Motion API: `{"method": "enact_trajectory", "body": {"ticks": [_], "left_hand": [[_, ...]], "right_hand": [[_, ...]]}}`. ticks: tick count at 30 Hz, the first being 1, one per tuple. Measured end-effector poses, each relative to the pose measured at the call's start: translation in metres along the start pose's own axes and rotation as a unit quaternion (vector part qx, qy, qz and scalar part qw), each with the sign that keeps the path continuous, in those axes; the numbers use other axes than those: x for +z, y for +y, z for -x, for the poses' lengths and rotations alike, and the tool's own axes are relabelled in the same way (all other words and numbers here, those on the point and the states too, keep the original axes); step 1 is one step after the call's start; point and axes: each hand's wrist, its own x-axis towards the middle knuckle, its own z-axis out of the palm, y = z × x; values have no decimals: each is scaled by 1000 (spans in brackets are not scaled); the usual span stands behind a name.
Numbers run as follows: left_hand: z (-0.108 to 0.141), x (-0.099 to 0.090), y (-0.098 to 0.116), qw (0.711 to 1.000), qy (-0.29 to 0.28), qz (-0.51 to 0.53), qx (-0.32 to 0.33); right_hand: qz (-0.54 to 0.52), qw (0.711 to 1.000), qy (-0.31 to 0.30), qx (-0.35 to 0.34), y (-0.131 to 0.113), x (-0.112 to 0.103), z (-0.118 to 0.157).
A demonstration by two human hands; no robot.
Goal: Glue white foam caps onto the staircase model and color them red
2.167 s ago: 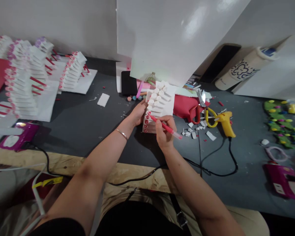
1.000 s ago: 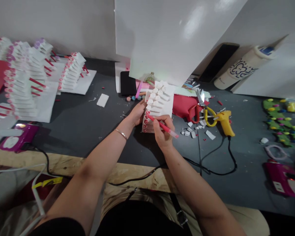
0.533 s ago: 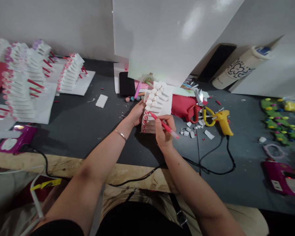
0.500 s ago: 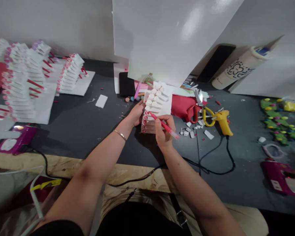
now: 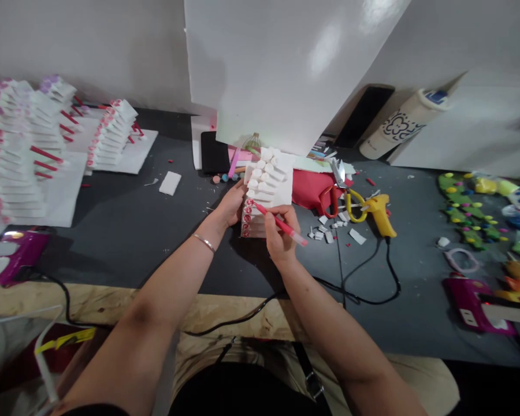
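Note:
A white stepped foam-like model [image 5: 266, 190] stands on the dark table in front of me. Round white ends run up its left side, and several lower ones carry red swirls. My left hand [image 5: 233, 205] grips the model's left edge, its fingertips partly hidden behind it. Pinched in my right hand [image 5: 282, 234] is a red felt-tip pen [image 5: 289, 229]. The pen's tip touches or nearly touches one of the round ends, just above the red-marked ones.
Red-handled scissors [image 5: 338, 176], a yellow glue gun [image 5: 380, 215] with a black cord and white scraps [image 5: 329, 236] lie to the right. Similar finished-looking models [image 5: 112, 138] stand left. A white bottle [image 5: 396, 124], a phone [image 5: 214, 151] and purple power strips [image 5: 476, 305] surround the workspace.
The view has shifted slightly, so everything sits a little further left. Both hands keep their hold, and the pen stays at about the same round end.

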Motion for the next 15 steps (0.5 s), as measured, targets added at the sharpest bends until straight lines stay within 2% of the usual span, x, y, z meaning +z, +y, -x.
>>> {"method": "enact_trajectory", "body": {"ticks": [15], "left_hand": [[1, 0, 1, 1000, 5, -15, 9]], "right_hand": [[-11, 1000, -3, 8, 0, 1, 1]]}}
